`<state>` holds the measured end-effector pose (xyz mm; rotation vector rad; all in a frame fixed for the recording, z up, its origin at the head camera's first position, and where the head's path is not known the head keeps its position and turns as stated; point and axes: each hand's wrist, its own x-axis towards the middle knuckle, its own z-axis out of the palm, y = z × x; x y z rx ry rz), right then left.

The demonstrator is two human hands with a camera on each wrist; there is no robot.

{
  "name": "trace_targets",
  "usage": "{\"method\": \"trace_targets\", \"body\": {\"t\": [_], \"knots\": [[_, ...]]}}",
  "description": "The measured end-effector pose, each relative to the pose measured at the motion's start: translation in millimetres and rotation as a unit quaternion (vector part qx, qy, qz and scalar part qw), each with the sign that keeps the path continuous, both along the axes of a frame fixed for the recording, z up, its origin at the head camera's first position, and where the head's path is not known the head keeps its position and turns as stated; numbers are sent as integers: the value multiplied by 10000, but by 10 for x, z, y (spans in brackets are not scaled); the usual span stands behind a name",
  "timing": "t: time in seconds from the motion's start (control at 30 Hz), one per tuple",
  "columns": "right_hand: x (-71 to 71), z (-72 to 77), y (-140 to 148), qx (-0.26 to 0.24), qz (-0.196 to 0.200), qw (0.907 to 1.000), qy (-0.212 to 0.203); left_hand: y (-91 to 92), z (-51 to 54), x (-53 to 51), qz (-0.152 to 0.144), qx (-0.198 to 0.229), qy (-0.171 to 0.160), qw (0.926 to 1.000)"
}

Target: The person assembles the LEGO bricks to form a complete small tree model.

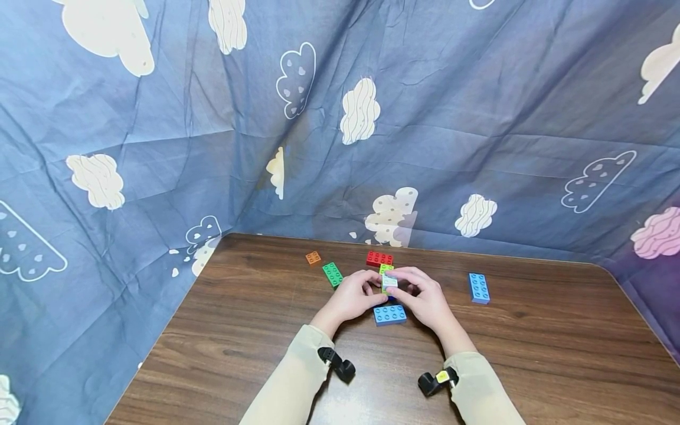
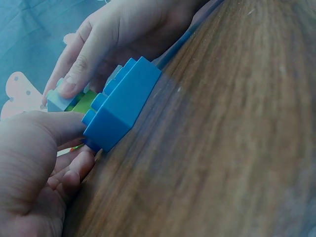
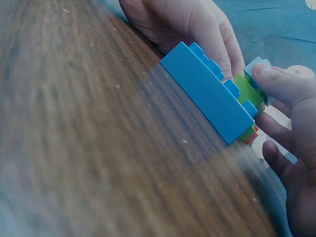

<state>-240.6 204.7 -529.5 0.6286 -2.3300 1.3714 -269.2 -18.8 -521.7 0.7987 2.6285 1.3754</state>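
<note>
Your right hand point(image 1: 427, 297) pinches a pale blue brick point(image 1: 390, 280) between thumb and index finger, right on top of a lime-green brick point(image 1: 386, 268). Your left hand point(image 1: 353, 294) curls its thumb and fingers on the lime-green brick's left side, gripping it; its thumb tip is partly hidden in the left wrist view. On the desk point(image 1: 255, 342), a blue eight-stud brick point(image 1: 390, 316) lies just on your side of the stack. Just beyond sits a red brick point(image 1: 378, 258); near your left hand lie a green brick point(image 1: 332, 273) and an orange four-stud brick point(image 1: 313, 258).
</note>
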Motion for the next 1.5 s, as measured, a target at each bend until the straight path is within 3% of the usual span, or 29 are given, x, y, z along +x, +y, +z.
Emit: {"method": "trace_targets", "body": {"t": [0.47, 0.73, 1.5], "knots": [[1, -1, 6, 85, -162, 9997, -174, 4, -13, -5, -12, -57, 19, 10000], [19, 22, -8, 163, -141, 9997, -75, 3, -25, -6, -19, 4, 64, 10000], [3, 43, 2, 317, -358, 9953, -841, 2, -21, 3, 4, 32, 51, 10000]]}}
